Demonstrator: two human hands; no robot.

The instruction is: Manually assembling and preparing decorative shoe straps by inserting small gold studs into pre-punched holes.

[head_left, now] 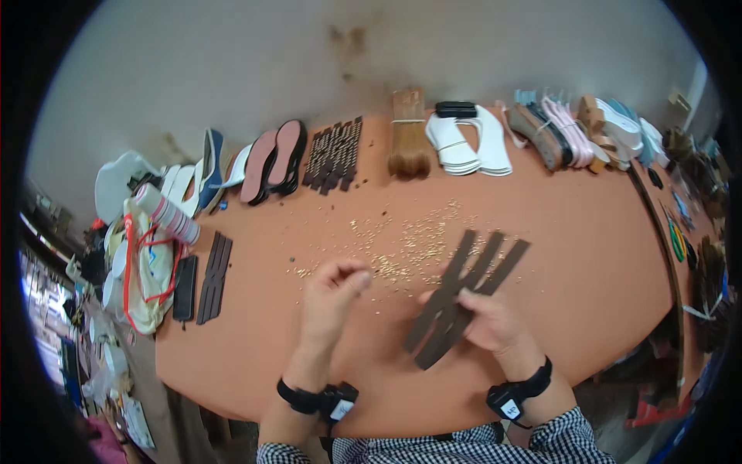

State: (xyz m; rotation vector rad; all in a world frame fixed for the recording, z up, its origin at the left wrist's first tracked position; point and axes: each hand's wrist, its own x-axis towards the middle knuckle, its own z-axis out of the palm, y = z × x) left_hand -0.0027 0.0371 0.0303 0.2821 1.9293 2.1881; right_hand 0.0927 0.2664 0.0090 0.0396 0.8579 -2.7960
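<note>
In my right hand (495, 319) is a dark brown strap piece (440, 301), a flat shoe upper cut into several strips, tilted above the table with its strip ends fanned out. My thumb presses on its middle and the fingers go underneath. To the left of it, my left hand (334, 292) is raised with fingers curled and thumb against them in a pinch. Whatever may be between those fingertips is too small to make out. Small gold studs (390, 267) lie scattered on the table just beyond both hands.
Along the back of the orange table (255, 363) stand pink insoles (260, 162), studded brown straps (334, 155), a tan bundle (408, 147), white insole stacks (454, 147) and wedge soles (537, 135). At left lie more brown straps (215, 278), a black case (185, 288) and a bag (151, 271).
</note>
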